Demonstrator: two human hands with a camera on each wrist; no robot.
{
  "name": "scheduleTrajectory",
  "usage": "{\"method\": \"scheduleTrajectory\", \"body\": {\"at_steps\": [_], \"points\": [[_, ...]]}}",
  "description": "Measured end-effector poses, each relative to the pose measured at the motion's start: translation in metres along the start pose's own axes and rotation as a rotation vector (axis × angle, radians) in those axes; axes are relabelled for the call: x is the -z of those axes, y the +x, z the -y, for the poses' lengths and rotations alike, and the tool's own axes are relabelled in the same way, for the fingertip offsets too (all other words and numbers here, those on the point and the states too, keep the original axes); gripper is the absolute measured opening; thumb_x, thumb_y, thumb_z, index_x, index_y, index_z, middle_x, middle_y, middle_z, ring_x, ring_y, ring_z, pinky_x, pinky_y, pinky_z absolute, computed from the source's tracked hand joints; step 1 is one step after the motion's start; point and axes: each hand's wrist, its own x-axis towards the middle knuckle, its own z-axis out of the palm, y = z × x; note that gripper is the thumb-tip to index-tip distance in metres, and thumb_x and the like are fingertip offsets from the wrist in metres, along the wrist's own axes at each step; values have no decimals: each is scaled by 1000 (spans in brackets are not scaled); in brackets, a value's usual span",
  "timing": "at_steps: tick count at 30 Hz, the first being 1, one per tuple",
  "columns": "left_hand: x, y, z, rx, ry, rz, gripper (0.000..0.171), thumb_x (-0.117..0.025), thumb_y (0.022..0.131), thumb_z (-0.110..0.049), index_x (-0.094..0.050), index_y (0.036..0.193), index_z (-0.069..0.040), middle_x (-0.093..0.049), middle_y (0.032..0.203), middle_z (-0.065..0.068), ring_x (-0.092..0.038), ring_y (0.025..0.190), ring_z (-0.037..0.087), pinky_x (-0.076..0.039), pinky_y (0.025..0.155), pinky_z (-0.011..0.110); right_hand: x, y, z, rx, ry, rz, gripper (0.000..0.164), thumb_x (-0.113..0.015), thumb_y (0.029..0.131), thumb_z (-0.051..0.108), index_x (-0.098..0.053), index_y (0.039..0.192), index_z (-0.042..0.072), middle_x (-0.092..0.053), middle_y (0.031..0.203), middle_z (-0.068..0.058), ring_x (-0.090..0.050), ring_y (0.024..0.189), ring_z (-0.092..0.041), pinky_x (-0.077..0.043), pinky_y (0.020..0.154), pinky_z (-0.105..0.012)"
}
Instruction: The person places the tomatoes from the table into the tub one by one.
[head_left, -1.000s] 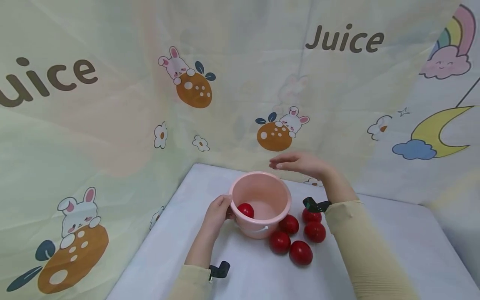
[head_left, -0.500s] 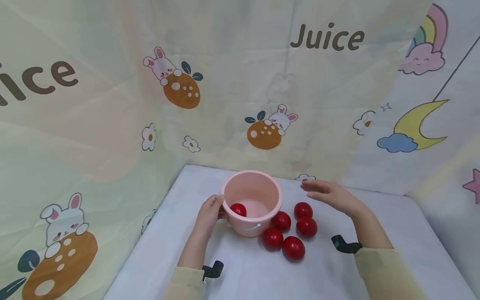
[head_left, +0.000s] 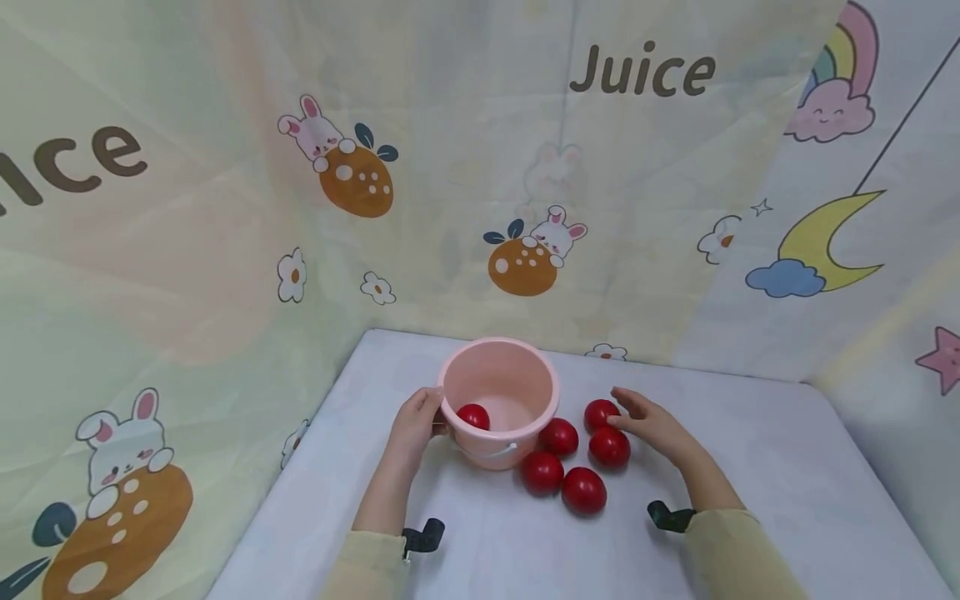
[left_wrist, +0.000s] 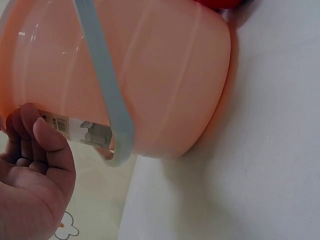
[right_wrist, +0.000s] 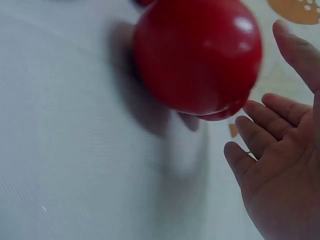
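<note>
My left hand (head_left: 414, 422) holds the pink bucket (head_left: 517, 387) at its left rim; in the left wrist view its curled fingers (left_wrist: 49, 142) lie against the wall, beside a label and the pale handle (left_wrist: 102, 60). Inside the bucket lies one glossy red ball-like fruit (head_left: 473, 416), its kind unclear. Several more sit on the table to the bucket's right. My right hand (head_left: 654, 427), fingers spread, is beside the two rightmost, a far fruit (head_left: 598, 414) and a nearer fruit (head_left: 609, 448). In the right wrist view the palm faces a large red fruit (right_wrist: 197, 55), with nothing gripped.
Two more red fruits, a front fruit (head_left: 584, 491) and a left fruit (head_left: 542, 472), lie close before the bucket, and another fruit (head_left: 558, 437) is next to its wall. The white table (head_left: 675, 383) meets a printed cloth backdrop (head_left: 450, 167) behind and at the left.
My right hand has come from above the far side of the bucket, to the right and down beside the red fruits. The left hand keeps its hold. The head view has shifted slightly.
</note>
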Motion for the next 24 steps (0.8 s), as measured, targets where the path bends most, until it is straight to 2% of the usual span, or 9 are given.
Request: {"method": "scheduleTrajectory", "body": {"at_steps": [8,14,24], "points": [[-3,-1,4,-22,-23,14,49,-49,86,-57,-60,108,-15,-63,99,8,-58,88,21,-51,76,28,-10,10,-12,-54,0,1,87,-67,71,57,-29,142,27,-33,146,-10,-28,134,-35,-40,95,-56],[-2,0,8,-68,-44,15,47,-49,88,-52,-60,106,-10,-62,93,9,-59,83,22,-51,72,30,-9,14,-12,-79,-3,4,86,-66,69,60,-31,141,28,-35,145,-11,-29,134,-36,-41,94,-57],[0,2,5,-70,-34,8,52,-49,86,-58,-60,106,-11,-63,92,7,-59,84,21,-52,73,30,-8,18,-8,-82,-21,32,83,-70,69,55,-35,139,29,-38,143,-11,-30,132,-36,-42,93,-56]]}}
